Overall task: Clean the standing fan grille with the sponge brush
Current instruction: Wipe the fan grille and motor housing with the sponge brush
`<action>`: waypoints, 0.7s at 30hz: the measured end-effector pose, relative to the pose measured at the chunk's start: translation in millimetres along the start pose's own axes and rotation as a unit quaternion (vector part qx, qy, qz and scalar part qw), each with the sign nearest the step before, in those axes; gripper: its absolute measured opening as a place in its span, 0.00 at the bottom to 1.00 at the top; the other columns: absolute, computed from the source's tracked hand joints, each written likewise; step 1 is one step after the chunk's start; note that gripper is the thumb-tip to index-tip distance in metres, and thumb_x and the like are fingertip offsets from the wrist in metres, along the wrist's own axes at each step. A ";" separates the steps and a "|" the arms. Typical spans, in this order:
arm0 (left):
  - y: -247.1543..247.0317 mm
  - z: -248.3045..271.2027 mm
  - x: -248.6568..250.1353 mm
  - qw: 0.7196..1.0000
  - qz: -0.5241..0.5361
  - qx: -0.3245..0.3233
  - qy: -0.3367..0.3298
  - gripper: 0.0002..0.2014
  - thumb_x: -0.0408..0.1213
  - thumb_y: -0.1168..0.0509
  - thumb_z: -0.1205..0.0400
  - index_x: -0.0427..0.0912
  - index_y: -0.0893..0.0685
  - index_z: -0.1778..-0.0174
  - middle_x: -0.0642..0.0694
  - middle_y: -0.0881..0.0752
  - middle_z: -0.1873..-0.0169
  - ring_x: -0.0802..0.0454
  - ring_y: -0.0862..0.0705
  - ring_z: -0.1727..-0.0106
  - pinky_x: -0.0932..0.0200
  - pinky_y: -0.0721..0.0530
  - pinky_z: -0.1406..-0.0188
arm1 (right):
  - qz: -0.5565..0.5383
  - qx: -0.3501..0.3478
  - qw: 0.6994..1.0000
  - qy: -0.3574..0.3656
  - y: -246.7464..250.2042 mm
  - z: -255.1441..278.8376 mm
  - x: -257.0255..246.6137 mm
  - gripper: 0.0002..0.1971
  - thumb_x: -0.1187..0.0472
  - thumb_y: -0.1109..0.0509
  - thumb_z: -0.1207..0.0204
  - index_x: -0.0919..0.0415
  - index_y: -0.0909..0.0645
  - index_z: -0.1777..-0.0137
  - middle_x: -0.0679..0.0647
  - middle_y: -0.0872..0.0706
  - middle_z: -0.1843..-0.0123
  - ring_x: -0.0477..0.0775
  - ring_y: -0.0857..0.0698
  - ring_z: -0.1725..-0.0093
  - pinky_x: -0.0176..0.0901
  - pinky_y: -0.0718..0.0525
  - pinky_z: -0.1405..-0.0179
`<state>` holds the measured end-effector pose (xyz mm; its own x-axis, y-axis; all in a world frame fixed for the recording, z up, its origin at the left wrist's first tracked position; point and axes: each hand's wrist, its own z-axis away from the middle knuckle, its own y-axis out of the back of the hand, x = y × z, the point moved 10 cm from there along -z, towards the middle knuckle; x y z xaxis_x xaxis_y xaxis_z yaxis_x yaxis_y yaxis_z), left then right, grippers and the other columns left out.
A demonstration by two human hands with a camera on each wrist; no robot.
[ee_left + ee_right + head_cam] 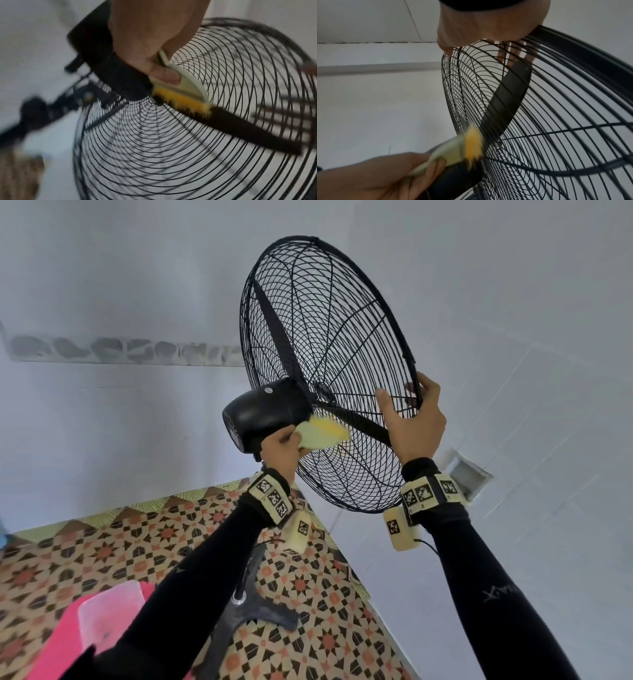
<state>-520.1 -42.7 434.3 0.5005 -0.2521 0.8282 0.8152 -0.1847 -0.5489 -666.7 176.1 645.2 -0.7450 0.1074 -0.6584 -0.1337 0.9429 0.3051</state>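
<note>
A black standing fan tilts its wire grille (pixel 329 337) up and to the right, with the motor housing (pixel 263 412) behind it. My left hand (pixel 281 451) grips the sponge brush (pixel 322 433), pale green with a yellow working edge. That edge presses on the rear grille (pixel 154 142) just beside the motor, as the left wrist view shows at the brush (pixel 181 100). My right hand (pixel 412 419) holds the grille's rim on the right, thumb on the rear wires and fingers wrapped round the front. The right wrist view shows this hand (pixel 488 27), the brush (pixel 471 144) and a black blade (pixel 508 100).
The fan's pole and black cross base (pixel 253 611) stand on a patterned tile floor (pixel 102 549). A pink object with a translucent lid (pixel 102 611) lies at the lower left. White walls close in behind and to the right, with a small recess (pixel 469 474) low in the right wall.
</note>
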 end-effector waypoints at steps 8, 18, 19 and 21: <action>0.4 2.8 1.4 0.999 0.025 -0.006 0.024 0.15 0.25 0.33 0.12 0.28 0.17 0.29 0.37 0.16 0.37 0.48 0.12 0.49 0.61 0.07 0.56 | -0.012 -0.006 1.000 -0.004 -1.9 4.0 0.4 0.38 0.31 0.23 0.30 0.49 0.27 0.25 0.39 0.13 0.39 0.36 0.15 0.41 0.24 0.21 0.41; 4.0 17.1 42.9 0.998 0.030 0.010 -0.047 0.17 0.27 0.32 0.12 0.32 0.16 0.27 0.43 0.15 0.39 0.50 0.11 0.44 0.65 0.09 0.58 | -0.018 -0.013 1.000 0.002 -0.5 5.1 -1.0 0.39 0.29 0.24 0.30 0.49 0.28 0.24 0.37 0.14 0.38 0.34 0.15 0.41 0.17 0.26 0.44; 1.3 23.9 42.5 0.998 0.034 0.009 -0.049 0.16 0.27 0.33 0.12 0.32 0.16 0.27 0.44 0.15 0.39 0.50 0.11 0.44 0.65 0.10 0.58 | -0.017 -0.011 1.000 0.002 -0.5 4.9 -1.1 0.39 0.29 0.24 0.30 0.49 0.28 0.24 0.38 0.13 0.38 0.34 0.15 0.41 0.18 0.25 0.44; -5.4 33.8 31.3 0.999 0.020 0.001 -0.047 0.17 0.26 0.33 0.12 0.31 0.17 0.27 0.41 0.15 0.37 0.50 0.12 0.44 0.65 0.09 0.59 | -0.016 -0.009 1.000 -0.001 -0.9 5.4 0.2 0.39 0.30 0.24 0.30 0.49 0.28 0.24 0.38 0.13 0.38 0.36 0.15 0.41 0.21 0.23 0.42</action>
<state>-499.0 -17.5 467.0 0.5579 -0.1694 0.8125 0.7944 -0.1745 -0.5818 -663.1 177.0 641.1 -0.7394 0.0776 -0.6687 -0.1685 0.9404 0.2955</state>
